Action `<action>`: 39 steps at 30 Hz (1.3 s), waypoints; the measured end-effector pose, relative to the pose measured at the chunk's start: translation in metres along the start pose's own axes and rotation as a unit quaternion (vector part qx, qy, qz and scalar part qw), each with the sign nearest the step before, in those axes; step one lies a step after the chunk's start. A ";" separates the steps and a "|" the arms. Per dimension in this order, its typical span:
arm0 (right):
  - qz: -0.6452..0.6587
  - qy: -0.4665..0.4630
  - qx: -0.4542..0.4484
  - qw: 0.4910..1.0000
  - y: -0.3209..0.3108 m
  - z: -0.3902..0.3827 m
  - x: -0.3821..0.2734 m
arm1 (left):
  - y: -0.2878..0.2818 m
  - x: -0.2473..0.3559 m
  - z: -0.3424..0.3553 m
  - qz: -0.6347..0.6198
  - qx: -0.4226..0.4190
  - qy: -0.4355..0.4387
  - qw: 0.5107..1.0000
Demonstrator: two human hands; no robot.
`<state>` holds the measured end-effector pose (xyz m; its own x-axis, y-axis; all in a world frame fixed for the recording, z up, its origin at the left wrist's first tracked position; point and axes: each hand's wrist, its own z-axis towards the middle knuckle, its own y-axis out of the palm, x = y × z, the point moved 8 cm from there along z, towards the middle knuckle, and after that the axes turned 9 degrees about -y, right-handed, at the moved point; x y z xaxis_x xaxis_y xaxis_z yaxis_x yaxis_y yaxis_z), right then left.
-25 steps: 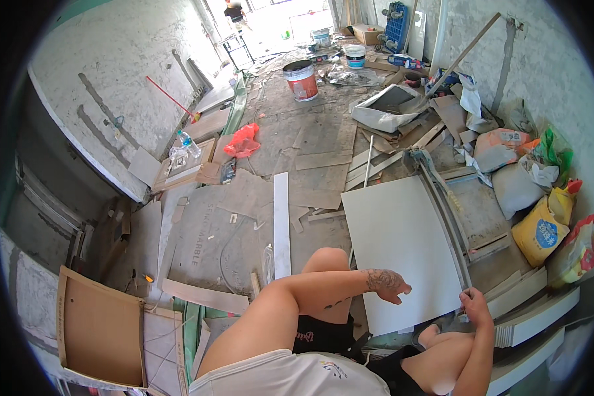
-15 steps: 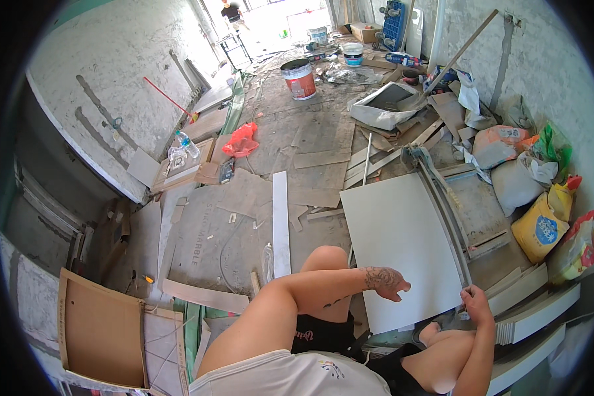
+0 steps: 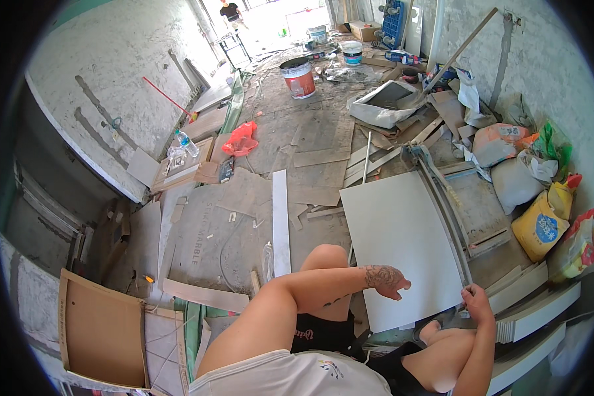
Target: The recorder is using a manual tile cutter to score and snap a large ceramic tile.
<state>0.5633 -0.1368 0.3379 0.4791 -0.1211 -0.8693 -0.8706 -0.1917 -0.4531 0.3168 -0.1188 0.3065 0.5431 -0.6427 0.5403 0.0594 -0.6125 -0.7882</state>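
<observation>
A large pale tile [image 3: 402, 231] lies flat in front of me, its right side along the long metal rail of a tile cutter [image 3: 442, 221]. My left hand [image 3: 387, 282], at the end of the tattooed arm resting across my raised knee, hangs over the tile's near part. Its fingers are loosely bent, with the thumb apart, and nothing shows in them. At the tile's near right corner, by the rail's near end, my right hand [image 3: 476, 303] is closed, fingers pinched together. Whatever it grips there is too small or hidden to make out.
Filled bags, one of them a yellow bag [image 3: 541, 224], line the right wall. Stacked tile strips [image 3: 538, 313] lie near my right arm. A narrow white strip [image 3: 280, 221] lies left of the tile. Farther off stand a red-and-white bucket [image 3: 298, 79], a mortar tub [image 3: 389, 104] and a person [image 3: 231, 13].
</observation>
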 end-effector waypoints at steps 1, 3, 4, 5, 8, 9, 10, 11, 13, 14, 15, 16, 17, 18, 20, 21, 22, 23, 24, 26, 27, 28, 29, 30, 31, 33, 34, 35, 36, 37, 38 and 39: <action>0.000 0.000 0.000 1.000 0.000 0.000 0.001 | 0.000 0.001 0.000 0.002 -0.001 0.000 1.000; 0.002 -0.004 0.003 1.000 0.001 0.001 0.001 | -0.003 0.004 -0.002 0.006 -0.018 -0.007 1.000; 0.002 -0.004 0.003 1.000 0.000 0.001 -0.001 | -0.003 0.005 -0.003 0.009 -0.036 -0.014 0.999; 0.012 0.008 -0.002 1.000 0.001 0.000 -0.001 | -0.003 0.004 -0.002 0.009 -0.036 -0.014 0.999; 0.013 0.010 -0.007 1.000 0.001 0.000 0.003 | -0.001 0.005 -0.002 0.003 -0.038 -0.011 0.999; 0.005 0.000 -0.008 1.000 0.001 0.001 0.003 | -0.001 0.005 -0.002 0.001 -0.035 -0.010 0.999; 0.005 0.001 -0.008 1.000 0.001 0.001 0.004 | -0.001 0.005 -0.002 -0.001 -0.033 -0.009 0.999; 0.016 0.003 -0.008 1.000 0.001 0.001 0.006 | -0.001 0.005 -0.002 -0.001 -0.033 -0.009 0.999; 0.028 0.005 -0.010 1.000 0.003 0.001 0.002 | -0.002 0.003 -0.003 0.000 -0.016 -0.013 1.000; 0.025 0.012 -0.011 1.000 0.003 0.001 0.000 | -0.002 0.002 -0.002 -0.001 -0.017 -0.014 1.000; 0.022 0.020 -0.012 0.999 0.003 0.000 -0.001 | -0.001 0.001 -0.001 0.001 -0.023 -0.020 1.000; 0.023 0.021 -0.013 0.999 0.004 -0.001 0.001 | 0.000 0.001 -0.001 0.003 -0.028 -0.026 0.999; 0.023 0.015 -0.013 1.000 0.005 0.000 0.003 | 0.002 0.000 -0.002 0.002 -0.029 -0.026 0.999; 0.023 0.008 -0.011 1.000 0.004 0.001 0.005 | 0.001 0.001 -0.001 0.001 -0.024 -0.020 1.000; 0.014 0.006 -0.007 1.000 0.001 0.002 0.010 | 0.000 0.003 0.001 -0.001 -0.020 -0.012 1.000; 0.007 0.004 -0.006 1.000 0.001 0.002 0.011 | -0.003 0.005 -0.001 -0.004 -0.025 -0.020 0.999; 0.008 0.007 -0.006 1.000 0.001 0.002 0.012 | -0.005 0.005 -0.001 -0.007 -0.030 -0.027 0.999; -0.005 -0.002 -0.010 1.000 0.002 0.000 0.006 | -0.004 0.004 -0.001 -0.012 -0.032 -0.028 0.999; -0.018 -0.010 -0.013 1.000 0.002 -0.001 0.000 | -0.005 0.000 -0.001 -0.005 -0.025 -0.021 0.999; -0.010 0.013 -0.017 1.000 0.000 -0.005 -0.008 | 0.008 0.008 -0.002 -0.005 -0.022 -0.012 1.000; -0.001 0.019 -0.011 1.000 -0.001 0.004 -0.013 | 0.002 0.004 0.000 -0.001 -0.016 -0.012 1.000; -0.001 0.015 -0.007 1.000 -0.001 0.006 -0.011 | -0.005 0.000 0.001 0.004 -0.010 -0.012 1.000; -0.008 0.016 -0.005 1.000 0.000 0.006 -0.005 | -0.005 0.003 -0.002 -0.005 0.001 -0.006 1.000; -0.015 0.022 -0.007 1.000 0.002 0.000 0.001 | -0.007 0.005 -0.002 -0.005 0.000 -0.005 1.000; -0.015 0.022 -0.006 1.000 0.001 -0.003 0.004 | -0.007 0.005 -0.002 -0.008 -0.015 -0.015 1.000; 0.008 0.012 -0.004 1.000 0.000 -0.001 0.006 | -0.008 0.005 -0.002 -0.008 -0.028 -0.025 0.999; 0.008 0.009 -0.003 1.000 -0.001 0.000 0.005 | -0.009 0.005 -0.002 -0.006 -0.028 -0.025 0.999; 0.012 0.008 -0.003 1.000 -0.001 0.002 0.004 | -0.009 0.005 -0.002 -0.003 -0.029 -0.025 0.999; 0.017 0.008 -0.006 1.000 0.001 0.000 0.004 | -0.007 0.006 -0.003 -0.003 -0.031 -0.025 0.999; 0.018 0.008 -0.006 1.000 0.001 0.000 0.005 | -0.006 0.006 -0.004 -0.003 -0.031 -0.026 0.999; 0.017 0.011 -0.003 1.000 0.000 -0.001 0.007 | -0.004 0.006 -0.004 -0.004 -0.031 -0.019 0.999; 0.016 0.013 -0.001 1.000 0.000 0.000 0.007 | -0.004 0.006 -0.005 -0.005 -0.030 -0.012 0.999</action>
<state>0.5666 -0.1380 0.3319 0.4537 -0.1521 -0.8781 -0.8854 -0.1884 -0.4249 0.3161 -0.1227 0.3142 0.5626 -0.6251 0.5410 0.0148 -0.6467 -0.7626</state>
